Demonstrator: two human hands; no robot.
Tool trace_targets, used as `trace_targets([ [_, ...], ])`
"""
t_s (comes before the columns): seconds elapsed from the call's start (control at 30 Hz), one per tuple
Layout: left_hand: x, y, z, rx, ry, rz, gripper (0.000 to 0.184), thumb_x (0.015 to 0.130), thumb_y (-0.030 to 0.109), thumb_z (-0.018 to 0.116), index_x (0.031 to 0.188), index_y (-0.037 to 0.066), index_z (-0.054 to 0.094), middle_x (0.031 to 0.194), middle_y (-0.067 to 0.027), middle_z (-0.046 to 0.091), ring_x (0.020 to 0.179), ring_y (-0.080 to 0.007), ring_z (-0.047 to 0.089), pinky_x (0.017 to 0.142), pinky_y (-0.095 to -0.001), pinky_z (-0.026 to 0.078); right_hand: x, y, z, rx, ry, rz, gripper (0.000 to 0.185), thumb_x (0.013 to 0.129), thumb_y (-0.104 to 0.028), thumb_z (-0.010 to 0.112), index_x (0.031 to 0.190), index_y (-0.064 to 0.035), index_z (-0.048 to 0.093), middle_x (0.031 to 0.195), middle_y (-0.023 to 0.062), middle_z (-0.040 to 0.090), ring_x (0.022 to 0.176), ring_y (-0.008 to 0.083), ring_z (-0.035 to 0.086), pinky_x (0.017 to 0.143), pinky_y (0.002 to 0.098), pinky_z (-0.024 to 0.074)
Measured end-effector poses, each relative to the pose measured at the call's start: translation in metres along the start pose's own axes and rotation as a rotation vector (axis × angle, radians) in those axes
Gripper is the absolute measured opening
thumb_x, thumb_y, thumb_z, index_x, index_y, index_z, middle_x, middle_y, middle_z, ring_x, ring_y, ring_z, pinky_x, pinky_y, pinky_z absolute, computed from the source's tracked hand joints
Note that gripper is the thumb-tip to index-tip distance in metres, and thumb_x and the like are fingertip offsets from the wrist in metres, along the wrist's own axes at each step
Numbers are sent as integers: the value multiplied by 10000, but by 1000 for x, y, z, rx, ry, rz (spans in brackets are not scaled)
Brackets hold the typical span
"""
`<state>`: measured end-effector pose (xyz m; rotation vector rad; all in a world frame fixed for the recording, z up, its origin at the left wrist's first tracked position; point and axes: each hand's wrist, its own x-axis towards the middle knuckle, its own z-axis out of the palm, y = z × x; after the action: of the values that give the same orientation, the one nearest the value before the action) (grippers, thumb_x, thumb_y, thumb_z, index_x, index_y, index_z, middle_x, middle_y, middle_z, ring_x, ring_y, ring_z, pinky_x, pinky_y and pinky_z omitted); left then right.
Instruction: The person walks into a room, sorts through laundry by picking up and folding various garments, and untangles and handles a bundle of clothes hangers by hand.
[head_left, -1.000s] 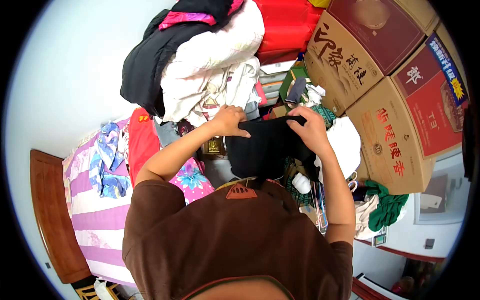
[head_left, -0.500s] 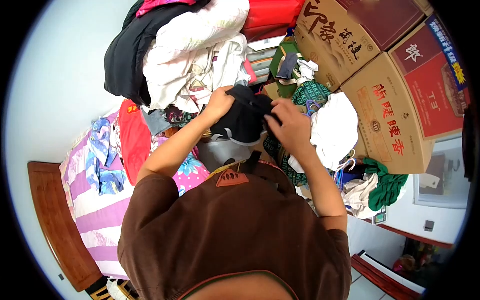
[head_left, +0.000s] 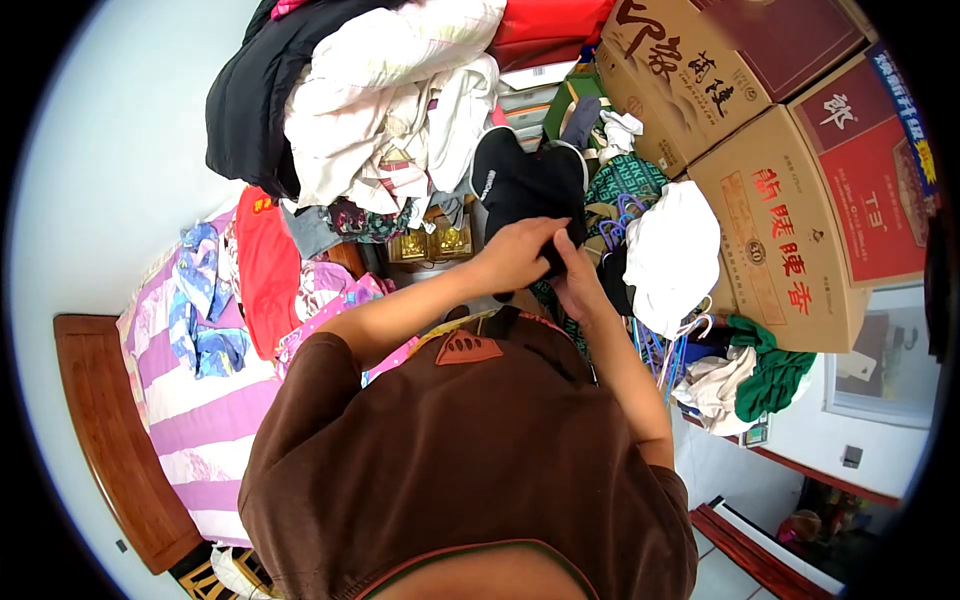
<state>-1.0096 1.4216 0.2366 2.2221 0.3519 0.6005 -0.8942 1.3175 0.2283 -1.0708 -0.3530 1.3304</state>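
A black garment (head_left: 528, 185) with small white lettering and pale edging hangs away from me, bunched at its near end. My left hand (head_left: 515, 257) is closed on that near end, fingers pressed to the cloth. Right beside it, my right hand (head_left: 580, 280) pinches the same cloth. The two hands nearly touch. To the right of the garment lie a white cloth (head_left: 672, 258) and a green bag with lettering (head_left: 625, 182). Beyond and to the left is a heap of white clothes (head_left: 390, 120).
Large cardboard boxes (head_left: 775, 225) are stacked at the right. Hangers (head_left: 660, 350) and a green cloth (head_left: 770, 370) lie below them. At the left, a striped bed (head_left: 215, 425) holds a red cloth (head_left: 268, 275). A black jacket (head_left: 255, 115) lies by the wall.
The black garment has been turned and gathered, its loose part now pointing away from me. My hands have come together at its near end.
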Motion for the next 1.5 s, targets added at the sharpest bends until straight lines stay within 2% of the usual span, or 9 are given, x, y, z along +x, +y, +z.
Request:
trace_targets([
  [0.2, -7, 15, -6, 201, -100, 163, 884, 692, 406, 750, 1419, 85, 362, 1220, -163, 547, 1212, -332, 450, 1064, -514, 268, 3, -2, -22, 438, 38, 56, 353, 890, -280, 553, 1153, -45, 575, 1131, 86, 624, 1066, 242, 587, 956, 410, 441],
  [0.47, -14, 10, 2, 431, 98, 171, 842, 621, 109, 743, 1394, 133, 411, 1229, -137, 557, 1170, -316, 506, 971, -440, 408, -3, -8, -15, 412, 5, -20, 391, 926, -309, 547, 1229, -64, 526, 1204, 71, 588, 1140, 237, 535, 977, 427, 418],
  [0.6, -6, 5, -20, 210, -99, -76, 791, 636, -8, 652, 1379, 160, 436, 1100, -161, 630, 1034, -334, 602, 836, -399, 502, -10, -11, -30, -43, -12, -51, 610, 884, -326, 641, 1374, -59, 392, 1295, 85, 510, 1172, 216, 504, 1009, 417, 389],
  [0.83, -2, 19, -66, -15, -319, 1, 731, 654, -26, 565, 1354, 165, 475, 989, -179, 663, 954, -357, 634, 839, -419, 491, -22, -17, -36, -1103, -2, -688, 916, 647, -173, 821, 1407, -35, 330, 1429, 164, 346, 1332, 291, 343, 1055, 398, 344],
  [1.0, 4, 31, -88, -283, -536, 35, 717, 618, 2, 553, 1326, 112, 523, 957, -173, 666, 917, -317, 647, 842, -364, 488, -24, -6, -39, -1008, -266, -308, 469, 716, -112, 760, 1147, -19, 598, 1116, 105, 646, 979, 237, 625, 887, 351, 459],
  [1.1, 10, 25, -103, -501, -416, -149, 716, 670, -14, 567, 1370, 98, 469, 1030, -87, 678, 972, -167, 627, 876, -301, 462, -29, 1, -34, -675, -262, -153, 392, 783, -131, 717, 1128, 7, 594, 1049, 61, 663, 913, 165, 624, 825, 325, 473],
  [1.17, 10, -2, -101, -965, -325, -377, 694, 751, 5, 570, 1417, 78, 387, 1253, -110, 571, 1076, -165, 577, 944, -289, 440, -32, -9, -33, -676, -221, -59, 378, 807, -132, 695, 1140, 13, 590, 1056, 49, 657, 925, 147, 612, 832, 317, 472],
  [1.37, -13, -60, -42, -1683, 40, -735, 671, 932, 437, 528, 1445, 73, 295, 1333, -144, 519, 1209, -285, 523, 1054, -426, 389, -34, -15, -24, -46, -13, -65, 452, 821, -56, 637, 1258, -12, 525, 1187, 76, 610, 1046, 198, 588, 932, 346, 457],
  [1.5, -47, -80, -5, -1835, -327, -874, 777, 882, 565, 501, 1466, 97, 293, 1472, -133, 363, 1342, -293, 372, 1124, -454, 264, -37, -18, -21, 51, 5, -42, 503, 822, -17, 609, 1308, -25, 482, 1251, 87, 574, 1117, 222, 563, 983, 369, 441],
])
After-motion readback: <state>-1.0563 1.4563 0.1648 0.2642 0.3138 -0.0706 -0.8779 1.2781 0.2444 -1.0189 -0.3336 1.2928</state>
